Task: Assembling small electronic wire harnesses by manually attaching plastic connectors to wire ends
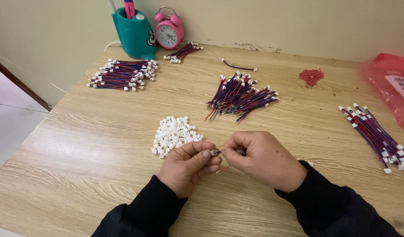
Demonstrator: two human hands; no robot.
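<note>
Wooden table (101, 145), hands (219, 153) pinching wire (216, 152)

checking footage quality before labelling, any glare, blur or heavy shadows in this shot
Head view: soft, even light, no hard glare on the pale wood-grain table; only faint shadows under the left hand and right hand; the small wire piece pinched between them is too tiny to resolve; the translucent red plastic bag at the right edge looks soft and cropped; mild wide-angle stretch at the corners.

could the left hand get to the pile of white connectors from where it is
Probably yes: the left hand sits just below the pile of white connectors with bare table between them, though its fingers are pinching a small wire piece.
</note>
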